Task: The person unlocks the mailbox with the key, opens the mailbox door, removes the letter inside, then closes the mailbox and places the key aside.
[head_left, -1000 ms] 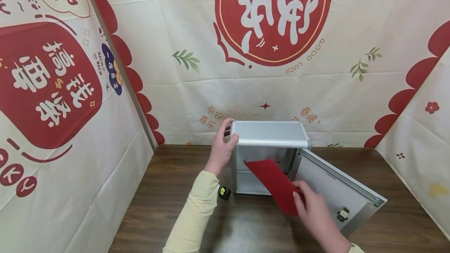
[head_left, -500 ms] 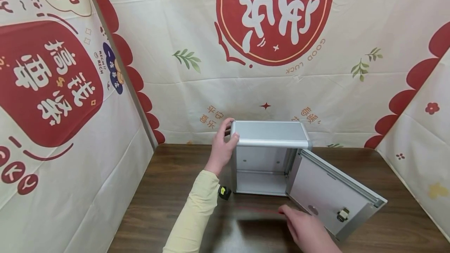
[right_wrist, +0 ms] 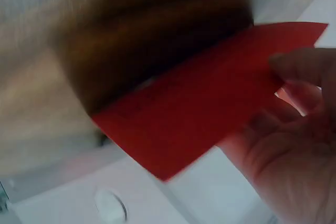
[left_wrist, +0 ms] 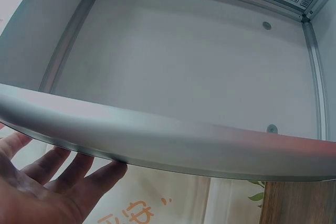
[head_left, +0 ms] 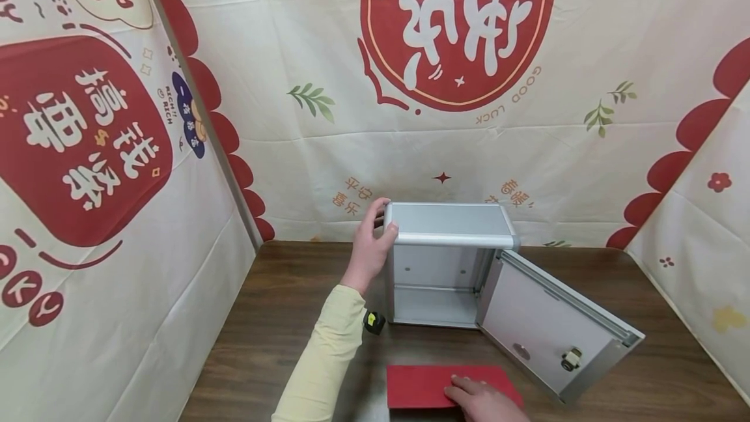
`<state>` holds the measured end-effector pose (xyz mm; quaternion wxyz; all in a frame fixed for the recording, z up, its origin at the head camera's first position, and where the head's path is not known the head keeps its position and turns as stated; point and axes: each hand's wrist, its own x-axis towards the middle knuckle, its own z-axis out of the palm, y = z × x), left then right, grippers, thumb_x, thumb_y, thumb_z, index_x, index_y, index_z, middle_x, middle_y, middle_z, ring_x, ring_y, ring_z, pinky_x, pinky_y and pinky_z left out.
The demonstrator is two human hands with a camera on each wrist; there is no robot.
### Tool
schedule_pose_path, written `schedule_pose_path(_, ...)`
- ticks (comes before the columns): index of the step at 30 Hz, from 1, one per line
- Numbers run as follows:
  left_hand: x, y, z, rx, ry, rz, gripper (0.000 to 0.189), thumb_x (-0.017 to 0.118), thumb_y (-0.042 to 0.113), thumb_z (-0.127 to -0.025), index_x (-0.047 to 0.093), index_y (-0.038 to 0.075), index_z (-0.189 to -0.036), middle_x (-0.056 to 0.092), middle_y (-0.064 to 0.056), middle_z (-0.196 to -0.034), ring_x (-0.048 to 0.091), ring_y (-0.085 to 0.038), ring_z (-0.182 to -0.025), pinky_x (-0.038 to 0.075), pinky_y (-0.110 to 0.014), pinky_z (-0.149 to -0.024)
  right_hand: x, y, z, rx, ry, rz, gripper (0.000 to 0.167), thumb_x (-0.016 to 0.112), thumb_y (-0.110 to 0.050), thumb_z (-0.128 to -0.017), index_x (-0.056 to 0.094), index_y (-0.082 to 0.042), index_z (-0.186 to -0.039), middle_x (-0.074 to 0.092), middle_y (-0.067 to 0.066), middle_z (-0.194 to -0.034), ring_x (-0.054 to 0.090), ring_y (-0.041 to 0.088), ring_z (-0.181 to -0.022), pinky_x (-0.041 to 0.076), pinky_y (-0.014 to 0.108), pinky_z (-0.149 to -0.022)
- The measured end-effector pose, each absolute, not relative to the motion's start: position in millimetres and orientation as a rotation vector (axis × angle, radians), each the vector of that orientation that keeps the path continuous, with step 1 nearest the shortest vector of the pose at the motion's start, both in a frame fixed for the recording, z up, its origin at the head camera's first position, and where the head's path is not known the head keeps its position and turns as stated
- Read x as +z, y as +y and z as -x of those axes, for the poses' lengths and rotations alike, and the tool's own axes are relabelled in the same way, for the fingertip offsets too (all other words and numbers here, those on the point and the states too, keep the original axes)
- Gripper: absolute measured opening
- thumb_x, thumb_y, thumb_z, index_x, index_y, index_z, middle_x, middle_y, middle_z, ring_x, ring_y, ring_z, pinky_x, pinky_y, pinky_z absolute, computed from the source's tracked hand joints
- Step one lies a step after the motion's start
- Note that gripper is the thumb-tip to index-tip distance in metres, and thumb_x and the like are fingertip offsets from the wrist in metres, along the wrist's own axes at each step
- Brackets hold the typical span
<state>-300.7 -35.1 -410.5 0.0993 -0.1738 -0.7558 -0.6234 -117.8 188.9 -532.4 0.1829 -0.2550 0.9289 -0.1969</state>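
A silver metal lock box [head_left: 451,223] stands on the table with its door [head_left: 545,318] swung open to the right. My left hand [head_left: 369,246] grips its upper left edge, thumb at the front and fingers along the side; the left wrist view shows those fingertips [left_wrist: 118,167] against the outer wall. Near the table's front, my right hand [head_left: 489,404] pinches a flat red paper envelope [head_left: 417,385] at its right part. In the right wrist view the thumb [right_wrist: 302,65] lies on one face of the envelope and the other fingers are partly hidden behind it.
A small black object with a yellow-green patch [head_left: 374,322] lies by the box's lower left corner. The door carries a lock [head_left: 571,358] on its inner face. Printed cloth [head_left: 281,168] hangs behind the wooden table [head_left: 299,279] and at both sides.
The red envelope has come out from in front of the box opening toward me, turning edge-on and then flat, with my right hand. My left hand, the box and its door stay put.
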Motion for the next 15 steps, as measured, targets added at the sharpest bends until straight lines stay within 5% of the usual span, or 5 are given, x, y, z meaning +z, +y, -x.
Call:
schedule_pose_path(4, -410.6, -34.6, 300.7, -1.845, -2.24, 0.506, 0.046, 0.053, 0.032, -0.089, 0.045, 0.03, -0.134, 0.052, -0.003, -0.128, 0.048, -0.022, -0.116, 0.045, -0.047, -0.087, -550.1, 188.7, 115.9, -0.54, 2.588, 0.68, 0.061, 0.055, -0.064, -0.084, 0.063, -0.015, -0.12, 0.057, 0.015, -0.125, 0.053, 0.037, -0.115, 0.045, 0.055, -0.088)
schedule_pose_path(15, -411.5, -34.5, 301.4, -1.851, -2.243, 0.503, 0.046, 0.053, 0.033, -0.089, 0.044, 0.032, -0.134, 0.051, -0.001, -0.129, 0.047, -0.022, -0.117, 0.045, -0.048, -0.087, -564.8, 194.5, 124.0, -0.591, 2.555, 0.696, 0.062, 0.054, -0.065, -0.084, 0.065, -0.015, -0.12, 0.053, 0.019, -0.129, 0.047, 0.043, -0.12, 0.043, 0.056, -0.09)
